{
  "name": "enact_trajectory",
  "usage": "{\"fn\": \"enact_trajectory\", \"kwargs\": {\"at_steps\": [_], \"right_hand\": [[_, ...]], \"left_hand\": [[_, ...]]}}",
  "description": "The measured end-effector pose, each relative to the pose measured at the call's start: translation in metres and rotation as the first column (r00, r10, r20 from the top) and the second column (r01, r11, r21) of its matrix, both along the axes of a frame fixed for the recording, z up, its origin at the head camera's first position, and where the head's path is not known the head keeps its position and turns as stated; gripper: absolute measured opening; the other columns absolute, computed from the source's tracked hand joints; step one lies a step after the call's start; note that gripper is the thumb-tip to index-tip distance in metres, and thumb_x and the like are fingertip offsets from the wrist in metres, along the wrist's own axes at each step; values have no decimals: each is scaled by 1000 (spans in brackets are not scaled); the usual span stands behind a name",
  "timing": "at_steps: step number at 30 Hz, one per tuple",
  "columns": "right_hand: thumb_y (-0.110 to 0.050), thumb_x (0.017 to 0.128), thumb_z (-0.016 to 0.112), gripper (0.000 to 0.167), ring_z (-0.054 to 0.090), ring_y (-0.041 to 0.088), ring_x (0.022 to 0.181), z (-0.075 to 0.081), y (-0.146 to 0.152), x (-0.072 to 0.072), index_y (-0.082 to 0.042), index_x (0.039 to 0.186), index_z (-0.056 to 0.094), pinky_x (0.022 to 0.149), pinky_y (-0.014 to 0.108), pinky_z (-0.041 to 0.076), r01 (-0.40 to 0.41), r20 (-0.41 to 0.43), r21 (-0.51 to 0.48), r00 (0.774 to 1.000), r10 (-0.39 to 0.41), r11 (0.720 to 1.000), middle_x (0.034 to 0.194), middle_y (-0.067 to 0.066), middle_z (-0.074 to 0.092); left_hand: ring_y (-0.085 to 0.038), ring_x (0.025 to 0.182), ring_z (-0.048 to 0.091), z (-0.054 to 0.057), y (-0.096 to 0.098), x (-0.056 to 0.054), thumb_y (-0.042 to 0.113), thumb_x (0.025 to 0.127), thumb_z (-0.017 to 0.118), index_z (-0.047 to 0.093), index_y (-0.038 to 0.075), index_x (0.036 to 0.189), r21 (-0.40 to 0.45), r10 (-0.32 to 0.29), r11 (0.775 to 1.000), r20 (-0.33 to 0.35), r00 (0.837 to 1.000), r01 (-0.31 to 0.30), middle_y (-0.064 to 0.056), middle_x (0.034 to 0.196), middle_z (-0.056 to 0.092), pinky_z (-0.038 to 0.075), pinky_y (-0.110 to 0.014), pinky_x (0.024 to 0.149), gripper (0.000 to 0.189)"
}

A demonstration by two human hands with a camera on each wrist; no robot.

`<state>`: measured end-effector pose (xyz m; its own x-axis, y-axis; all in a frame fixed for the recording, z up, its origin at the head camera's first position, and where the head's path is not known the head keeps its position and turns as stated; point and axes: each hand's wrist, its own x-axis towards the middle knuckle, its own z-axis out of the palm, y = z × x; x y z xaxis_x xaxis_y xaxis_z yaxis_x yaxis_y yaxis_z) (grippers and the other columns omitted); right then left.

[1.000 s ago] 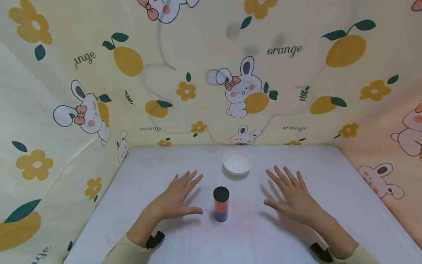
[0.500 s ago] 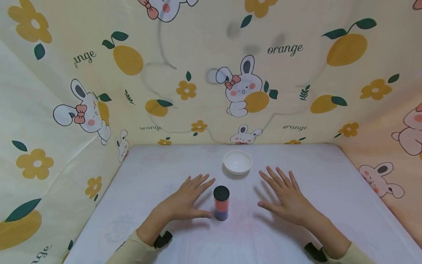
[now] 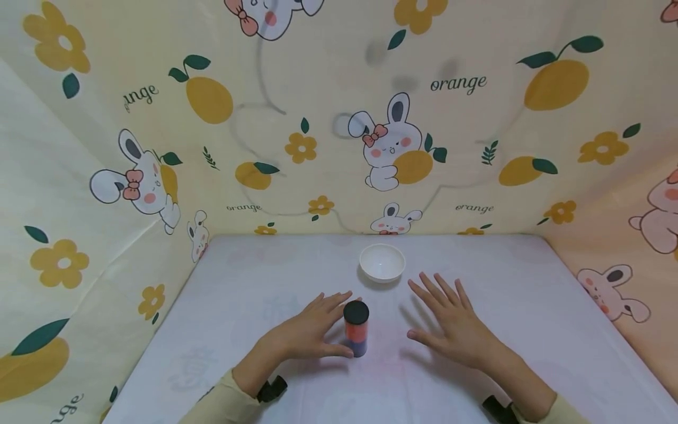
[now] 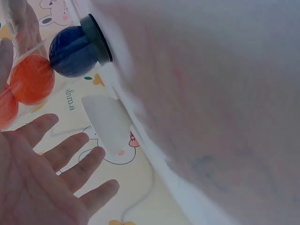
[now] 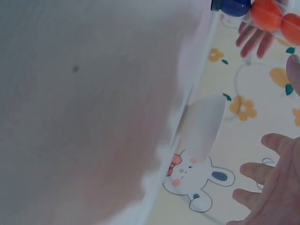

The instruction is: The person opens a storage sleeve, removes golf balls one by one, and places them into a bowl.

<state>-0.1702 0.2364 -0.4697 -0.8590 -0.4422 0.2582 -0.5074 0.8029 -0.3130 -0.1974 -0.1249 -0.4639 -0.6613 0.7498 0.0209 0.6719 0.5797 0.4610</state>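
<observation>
A clear tube of balls (image 3: 356,331) with a black lid stands upright on the table. Through its wall the left wrist view shows a blue ball (image 4: 74,50) at the bottom and orange balls (image 4: 33,79) above it. My left hand (image 3: 309,333) is spread around the tube's left side, thumb in front and fingertips partly hidden behind it. My right hand (image 3: 458,330) hovers to the right of the tube, fingers straight and spread, holding nothing.
Behind the tube a white bowl (image 3: 382,263) sits upright on the white-covered table (image 3: 265,259). Patterned cloth walls (image 3: 328,70) with rabbits and oranges enclose the table at the back and both sides.
My left hand has moved right, from beside the tube to around it. The right hand has shifted left, closer to the tube. Tube and bowl stay in place.
</observation>
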Motion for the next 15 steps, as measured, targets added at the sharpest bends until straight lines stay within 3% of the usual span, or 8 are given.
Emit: {"fn": "enact_trajectory", "kwargs": {"at_steps": [5,15], "right_hand": [[-64,96,72,94,14,43,163,-2,-4,2,-26,171,30,130,53,-13,-18,1,-8,1000,18,1000,179,8,20],[-63,96,73,94,16,42,163,2,-11,4,-24,170,31,131,50,-12,-41,-13,-16,999,40,999,178,8,22]], "left_hand": [[-25,160,32,-2,6,-1,55,101,72,39,18,166,-4,-27,1000,7,1000,27,-10,174,32,17,-59,131,82],[-21,158,37,-6,11,-5,52,102,71,45,20,161,0,-25,1000,61,998,25,-1,167,44,17,-52,132,72]]}}
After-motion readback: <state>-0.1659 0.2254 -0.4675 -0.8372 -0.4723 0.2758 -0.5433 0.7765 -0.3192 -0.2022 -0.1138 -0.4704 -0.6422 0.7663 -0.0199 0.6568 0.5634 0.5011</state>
